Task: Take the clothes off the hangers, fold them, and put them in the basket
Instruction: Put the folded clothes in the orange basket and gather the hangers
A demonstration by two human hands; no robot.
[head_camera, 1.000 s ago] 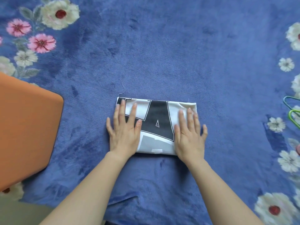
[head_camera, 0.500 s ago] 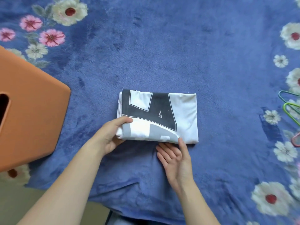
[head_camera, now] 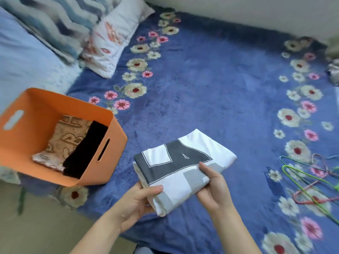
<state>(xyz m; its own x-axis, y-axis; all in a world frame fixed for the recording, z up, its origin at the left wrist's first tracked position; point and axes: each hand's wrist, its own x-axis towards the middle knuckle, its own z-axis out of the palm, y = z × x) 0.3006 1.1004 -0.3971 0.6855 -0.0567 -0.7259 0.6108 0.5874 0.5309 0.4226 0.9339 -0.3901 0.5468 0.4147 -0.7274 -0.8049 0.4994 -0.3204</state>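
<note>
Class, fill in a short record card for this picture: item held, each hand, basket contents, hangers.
Item held: folded white shirt, dark print
Left hand: grips the shirt's near left edge
Right hand: grips its near right edge
Basket: orange, left of shirt; holds a tan printed garment and a black garment
Hangers: coloured wire, on blue floral blanket, right

Matt plastic basket (head_camera: 113, 142), plush blanket (head_camera: 211, 92)
</note>
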